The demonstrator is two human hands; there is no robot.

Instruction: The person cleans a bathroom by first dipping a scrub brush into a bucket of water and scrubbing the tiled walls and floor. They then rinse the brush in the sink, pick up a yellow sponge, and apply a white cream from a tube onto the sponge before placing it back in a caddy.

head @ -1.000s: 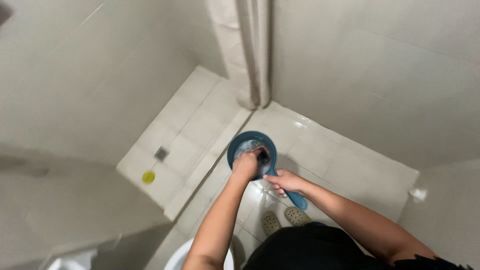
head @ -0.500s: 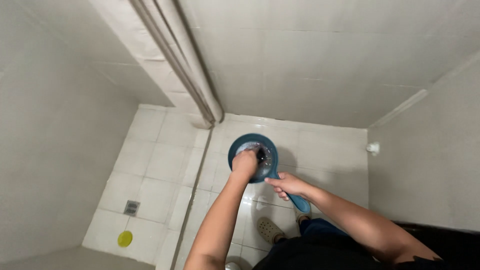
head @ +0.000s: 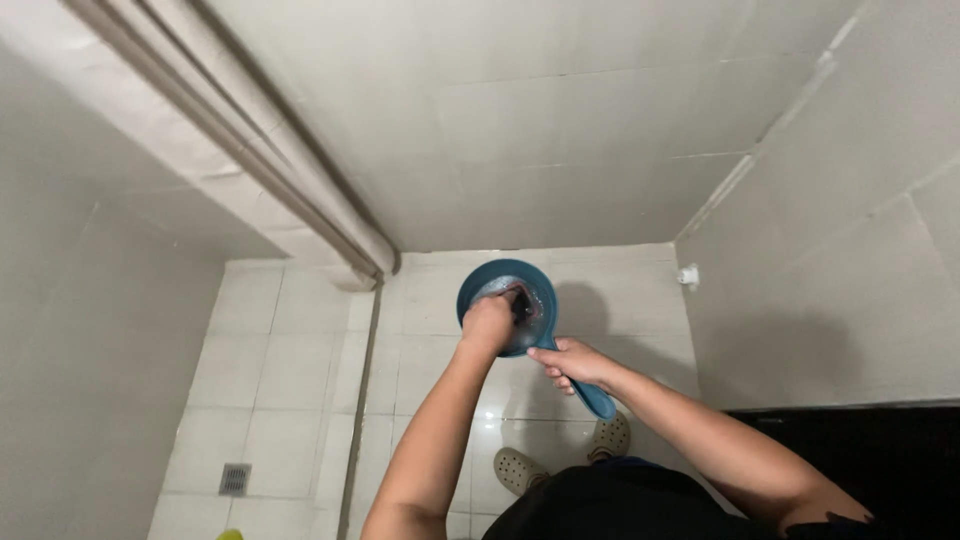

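Dipper (head: pixel 500 285): blue, round, held above the floor at centre; handle runs to 5 o'clock.
Right hand (head: pixel 578 362): clenched round the handle.
Left hand (head: pixel 488 324): fist at the rim's 7 o'clock edge, gripping a dark item (head: pixel 523 301) in the wet bowl.
Open room: bare tiled floor (head: pixel 290 380) at 9 o'clock.
Edges: walls close at 12 and 3 o'clock.
Drain (head: pixel 235 479): 8 o'clock, well apart.

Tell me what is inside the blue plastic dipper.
The blue plastic dipper holds foamy water and a dark object, gripped by the left hand. That hand covers the rest. The right hand holds the handle.
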